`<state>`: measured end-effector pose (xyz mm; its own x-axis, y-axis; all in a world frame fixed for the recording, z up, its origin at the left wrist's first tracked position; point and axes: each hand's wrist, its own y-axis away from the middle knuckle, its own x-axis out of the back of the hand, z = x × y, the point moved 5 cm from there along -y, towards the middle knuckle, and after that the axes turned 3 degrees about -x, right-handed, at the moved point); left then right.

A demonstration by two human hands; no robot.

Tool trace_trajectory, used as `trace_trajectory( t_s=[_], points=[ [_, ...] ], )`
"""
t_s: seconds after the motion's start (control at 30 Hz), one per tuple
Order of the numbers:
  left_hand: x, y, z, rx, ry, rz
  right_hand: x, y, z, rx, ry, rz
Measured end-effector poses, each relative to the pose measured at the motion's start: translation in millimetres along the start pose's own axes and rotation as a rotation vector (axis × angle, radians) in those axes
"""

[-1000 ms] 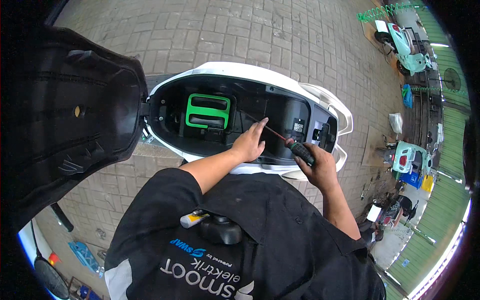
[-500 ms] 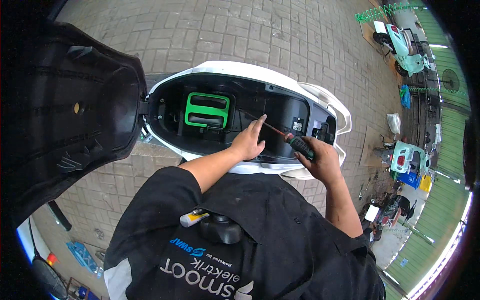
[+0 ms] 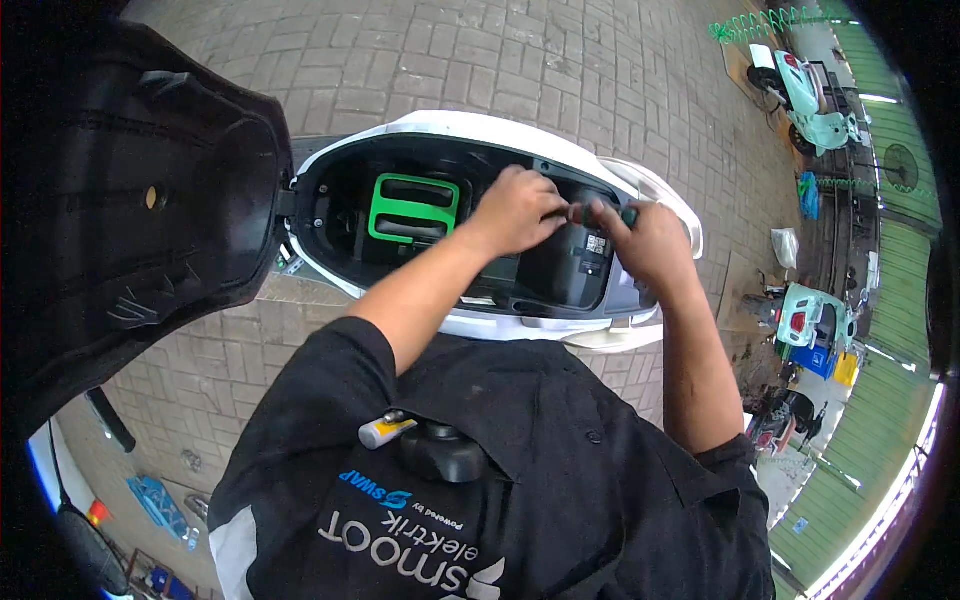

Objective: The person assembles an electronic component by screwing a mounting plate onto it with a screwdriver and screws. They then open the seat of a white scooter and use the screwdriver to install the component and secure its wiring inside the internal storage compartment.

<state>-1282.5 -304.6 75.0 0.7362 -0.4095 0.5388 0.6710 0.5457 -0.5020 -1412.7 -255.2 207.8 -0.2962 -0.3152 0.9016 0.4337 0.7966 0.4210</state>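
One screwdriver (image 3: 583, 214) points leftward, long axis side to side, right fingers (image 3: 611, 222) clasping it, left fingers (image 3: 545, 203) too blurred to tell.

The left fingers (image 3: 543, 203) are blurred, and the screwdriver (image 3: 628, 215) has its tip hidden.

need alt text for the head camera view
A person's right hand grips a green-handled tool, left hand close by, over the open compartment of a white scooter. A green double handle sits inside; the raised black seat is at left.
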Motion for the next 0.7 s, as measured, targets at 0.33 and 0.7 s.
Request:
trace_trajectory(
  t_s=[0.33,0.7],
  points=[
    [16,-34,-37,-0.018,0.052,-0.447,29,-18,-18,0.44,0.133,0.077],
    [9,-21,-36,0.175,0.143,-0.377,20,-8,-27,0.154,0.257,0.025]
  ],
)
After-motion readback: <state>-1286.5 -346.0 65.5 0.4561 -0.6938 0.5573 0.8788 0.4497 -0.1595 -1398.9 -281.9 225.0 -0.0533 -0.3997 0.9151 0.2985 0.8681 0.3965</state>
